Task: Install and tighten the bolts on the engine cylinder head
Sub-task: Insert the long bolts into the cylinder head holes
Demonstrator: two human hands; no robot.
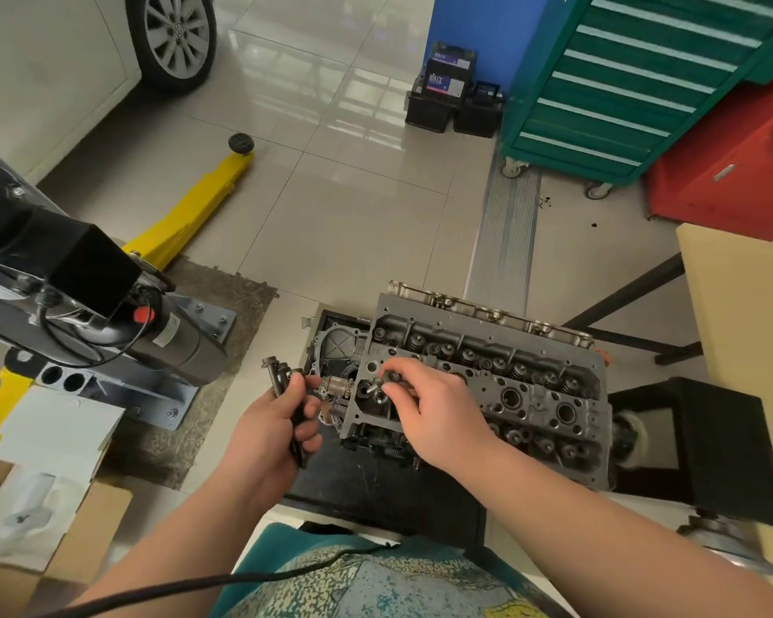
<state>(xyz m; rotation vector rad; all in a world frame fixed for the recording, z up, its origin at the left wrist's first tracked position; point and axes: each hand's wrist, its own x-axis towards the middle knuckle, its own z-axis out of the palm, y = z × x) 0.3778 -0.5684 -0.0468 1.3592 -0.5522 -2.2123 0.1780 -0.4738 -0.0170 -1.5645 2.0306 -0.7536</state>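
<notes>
The grey engine cylinder head (pixel 532 394) lies on a black stand in front of me, its valve springs and round bolt holes facing up. My right hand (pixel 434 412) is over the head's near left corner, and its fingertips pinch the dark head of a bolt (pixel 391 376) standing in a hole there. My left hand (pixel 273 430) is just left of the head and grips a bundle of long dark bolts (pixel 282 381), whose heads stick up above my fingers.
A grey lift post with a black motor (pixel 108 314) and a yellow lift arm (pixel 188 211) stand on the left. Cardboard boxes (pixel 41 519) lie at the near left. A green tool cabinet (pixel 634 82), a red cabinet (pixel 732 162) and car batteries (pixel 451 91) stand behind. A wooden table edge (pixel 741 314) is on the right.
</notes>
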